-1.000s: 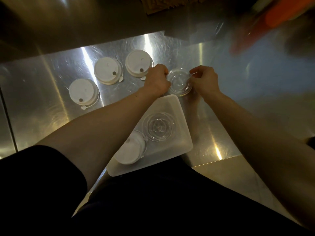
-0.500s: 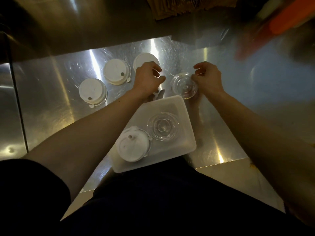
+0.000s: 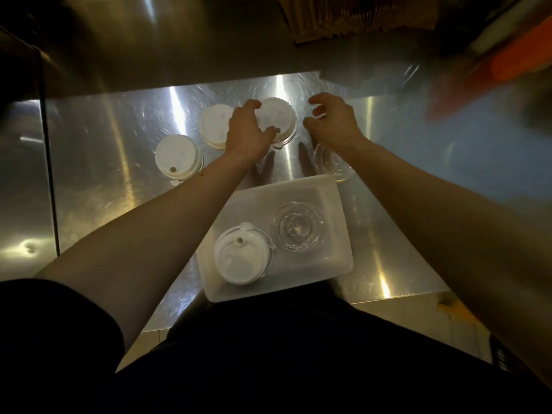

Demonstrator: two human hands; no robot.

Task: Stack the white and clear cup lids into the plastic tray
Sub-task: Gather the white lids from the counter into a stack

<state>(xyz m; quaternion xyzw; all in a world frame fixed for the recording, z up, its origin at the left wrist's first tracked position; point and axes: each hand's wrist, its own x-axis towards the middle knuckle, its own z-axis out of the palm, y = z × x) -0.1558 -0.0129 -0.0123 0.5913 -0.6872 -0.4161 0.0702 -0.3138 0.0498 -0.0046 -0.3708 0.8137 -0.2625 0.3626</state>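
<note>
Stainless steel forms the desk (image 3: 98, 162), brightly glared in streaks under dim lighting, with a steel back wall behind it. Count of white cup lids on the desk: three stacks or single lids, which of the two cannot be determined. One sits at the left (image 3: 178, 155), one in the middle (image 3: 215, 126), and one at the far centre (image 3: 279, 118). Each of the left and far lids shows a small dark sip hole.

Count of clear lids on the desk: one (image 3: 331, 162), just beyond the tray's far right corner, partly under the right wrist.

One translucent plastic tray (image 3: 340, 228) lies at the near edge of the desk. Contents: one white lid (image 3: 242, 258) at the near left with its plug tab raised, and one clear lid (image 3: 295, 230) just beside it to the right.

Left hand (image 3: 246, 132) rests on the far white lid, fingers curled over its left rim, thumb on its near edge. Right hand (image 3: 331, 121) hovers just beside that lid's right edge, fingers spread and curled, holding nothing.

Brown paper items (image 3: 352, 16) stand at the far wall. Blurred orange object (image 3: 516, 61) at far right. No legible writing, brand or label found on any item.
</note>
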